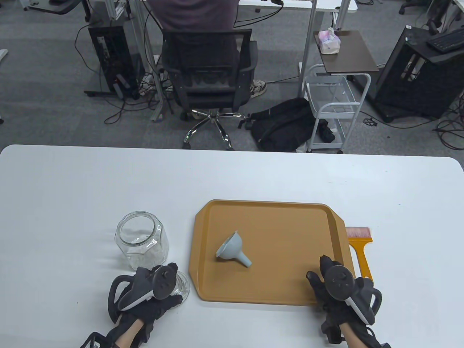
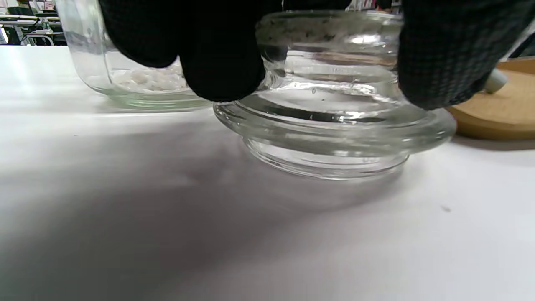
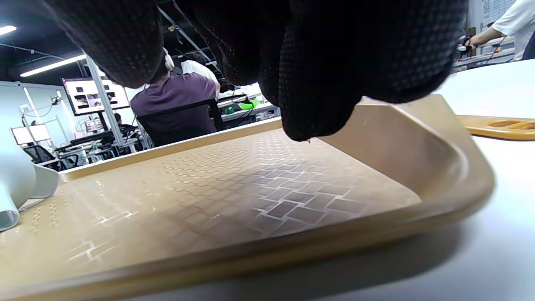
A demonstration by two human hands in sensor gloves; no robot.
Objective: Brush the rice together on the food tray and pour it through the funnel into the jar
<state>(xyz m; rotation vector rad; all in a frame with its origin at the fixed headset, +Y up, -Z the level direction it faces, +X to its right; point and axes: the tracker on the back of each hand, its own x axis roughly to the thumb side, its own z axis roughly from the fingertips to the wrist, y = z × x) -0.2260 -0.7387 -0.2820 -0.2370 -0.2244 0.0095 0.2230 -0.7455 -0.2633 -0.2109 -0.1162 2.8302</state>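
on the table (image 1: 253, 174) in front of me sits the food tray (image 1: 290, 232), tan with a brick-pattern floor, and i see no loose rice on it. lying on its side on the tray's left half is the grey-blue funnel (image 1: 233, 250), its wide mouth toward the far left and its spout toward the near right. just left of the tray stands the glass jar (image 1: 142, 241), open at the top, with white rice (image 1: 145, 255) settled in its bottom. near the jar, at the tray's near-left corner, the glass lid (image 2: 334, 125) rests on the table; my left hand (image 1: 154, 290) is over it, and the left wrist view shows gloved fingers (image 2: 221, 62) curled down round its upper part on both sides, gripping it. my right hand (image 1: 339, 286) is at the tray's near-right corner, fingers curled over the raised rim; i cannot tell whether they actually grip it. beside the tray's right edge lies the brush (image 1: 359, 246), pink bristles at the far end, orange handle toward me. beyond the table a person sits in a black office chair (image 1: 208, 72), back to me.
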